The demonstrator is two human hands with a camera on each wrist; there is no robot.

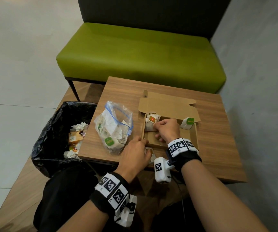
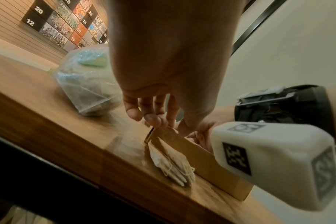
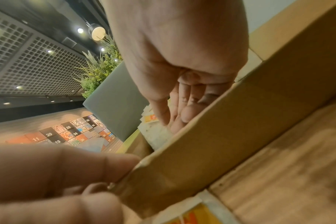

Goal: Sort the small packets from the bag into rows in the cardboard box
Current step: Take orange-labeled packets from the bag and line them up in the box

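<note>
An open cardboard box (image 1: 185, 136) lies on the wooden table (image 1: 218, 131). Several small packets (image 1: 151, 121) stand bunched in its far left corner. Inside the box, my right hand (image 1: 156, 129) reaches in and its fairly straight fingers (image 3: 175, 109) press against those packets (image 3: 157, 134). A tea bag with a green tag (image 1: 187, 123) leans in the far right corner. My left hand (image 1: 141, 143) pinches the box's near left corner (image 2: 155, 125). Loose packets (image 2: 173, 163) lie on the table against the box's front wall. The clear zip bag (image 1: 113, 128) with more packets sits to the left.
A bin lined with a black bag (image 1: 56, 131) stands left of the table, holding rubbish. A green bench (image 1: 140, 54) runs behind the table. Bare tabletop shows to the right of the box. The box lid (image 1: 168, 106) lies folded back.
</note>
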